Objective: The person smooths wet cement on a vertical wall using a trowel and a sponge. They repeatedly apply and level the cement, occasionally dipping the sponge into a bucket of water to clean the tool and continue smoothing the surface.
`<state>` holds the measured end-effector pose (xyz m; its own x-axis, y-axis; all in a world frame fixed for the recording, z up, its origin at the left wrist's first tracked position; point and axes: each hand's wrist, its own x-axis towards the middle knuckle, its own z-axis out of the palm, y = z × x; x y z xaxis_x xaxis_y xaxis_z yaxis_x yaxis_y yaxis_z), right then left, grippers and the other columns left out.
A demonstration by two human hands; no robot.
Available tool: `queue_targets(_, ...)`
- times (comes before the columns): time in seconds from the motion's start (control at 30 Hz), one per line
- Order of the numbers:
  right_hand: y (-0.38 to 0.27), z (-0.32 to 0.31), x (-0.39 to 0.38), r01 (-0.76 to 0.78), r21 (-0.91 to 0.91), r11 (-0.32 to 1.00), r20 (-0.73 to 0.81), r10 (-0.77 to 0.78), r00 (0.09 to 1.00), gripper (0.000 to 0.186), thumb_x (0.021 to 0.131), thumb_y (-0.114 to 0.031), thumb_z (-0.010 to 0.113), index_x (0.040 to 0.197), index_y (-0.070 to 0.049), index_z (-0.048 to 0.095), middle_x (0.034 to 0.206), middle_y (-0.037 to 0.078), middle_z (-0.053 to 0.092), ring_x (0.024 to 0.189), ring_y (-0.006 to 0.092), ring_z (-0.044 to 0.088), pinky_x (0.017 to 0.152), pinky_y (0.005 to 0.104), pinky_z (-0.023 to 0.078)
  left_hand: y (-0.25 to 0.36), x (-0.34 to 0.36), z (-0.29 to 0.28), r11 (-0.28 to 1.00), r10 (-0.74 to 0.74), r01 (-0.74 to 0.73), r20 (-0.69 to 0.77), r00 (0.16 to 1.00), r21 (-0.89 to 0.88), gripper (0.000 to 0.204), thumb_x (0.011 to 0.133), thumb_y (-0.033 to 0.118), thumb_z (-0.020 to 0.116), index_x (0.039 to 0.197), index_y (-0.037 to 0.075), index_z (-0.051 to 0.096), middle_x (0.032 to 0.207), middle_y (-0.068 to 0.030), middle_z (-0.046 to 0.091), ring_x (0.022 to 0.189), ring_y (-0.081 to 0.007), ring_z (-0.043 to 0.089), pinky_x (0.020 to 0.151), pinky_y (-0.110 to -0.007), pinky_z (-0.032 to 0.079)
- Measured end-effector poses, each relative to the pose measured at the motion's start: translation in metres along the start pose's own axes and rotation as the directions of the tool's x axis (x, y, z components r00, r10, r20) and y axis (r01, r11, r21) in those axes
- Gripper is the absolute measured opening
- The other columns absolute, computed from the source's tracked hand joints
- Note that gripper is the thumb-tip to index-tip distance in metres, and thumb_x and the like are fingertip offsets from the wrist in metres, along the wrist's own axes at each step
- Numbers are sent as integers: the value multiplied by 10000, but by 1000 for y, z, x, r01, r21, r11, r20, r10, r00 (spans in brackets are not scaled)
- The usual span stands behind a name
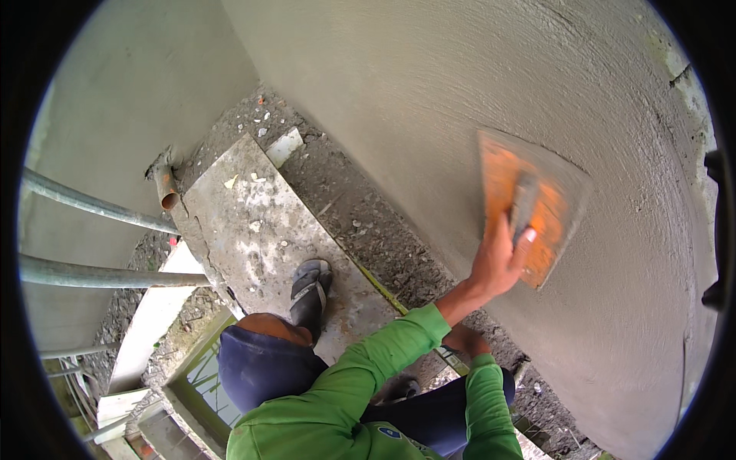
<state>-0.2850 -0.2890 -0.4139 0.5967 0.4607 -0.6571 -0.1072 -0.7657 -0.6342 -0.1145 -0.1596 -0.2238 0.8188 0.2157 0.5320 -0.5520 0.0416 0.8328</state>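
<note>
Floating wet render, much already spread

Right hand (497,261), fingers curled round the handle, presses an orange float (537,203) flat on the grey wall (429,100) at right of frame. Render around it looks smooth; right edge stays rough. Left hand (464,339) rests low, its fingers unclear.

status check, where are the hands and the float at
Left hand shut on the orange float, pressed flat against the wet plaster wall. Right hand low by the knee, grip unclear. Nothing between float and wall.
</note>
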Motion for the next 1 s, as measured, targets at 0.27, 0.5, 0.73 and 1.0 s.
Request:
queue_targets(0.27, 14, 5, 5, -70, 12, 997, 46, 69, 997, 404, 800, -279, 670, 1175, -132, 649, 1197, 137, 660, 1123, 318, 620, 975, 411, 473, -35, 124, -104, 975, 37, 23, -261, 965, 222, 365, 1003, 344, 613, 1015, 2, 488, 865, -72, 553, 763, -176, 525, 637, -359, 474)
queue_targets(0.5, -13, 14, -12, -30, 165, 986, 58, 20, 998, 332, 806, -190, 677, 1125, -102, 653, 1086, 110, 681, 1048, 282, 641, 922, 386, 485, -87, 104, -121, 880, -448, 369, -261, 855, -299, 166, 1014, 208, 581, 1075, 73, 504, 674, 19, 476, 556, -82, 454, 512, -259, 417)
queue_targets(0.73, -80, 41, -19, -243, -162, 956, 156, 268, 951, 427, 837, -244, 656, 1248, -135, 625, 1184, 135, 677, 1074, 313, 644, 934, 433, 503, 21, -114, 69, 954, -285, 299, 396, 873, 26, 471, 1003, 193, 558, 1358, -23, 335, 964, -184, 597, 783, -238, 617, 692, -364, 528)
queue_targets(1.0, -86, 67, -23, -262, -157, 952, 48, 272, 961, 422, 826, -286, 669, 1214, -121, 667, 1194, 165, 685, 1068, 357, 662, 917, 471, 522, -39, -169, 60, 961, -243, 159, 418, 875, 226, 480, 900, 159, 662, 1268, -67, 453, 926, -260, 654, 772, -378, 701, 643, -447, 572)
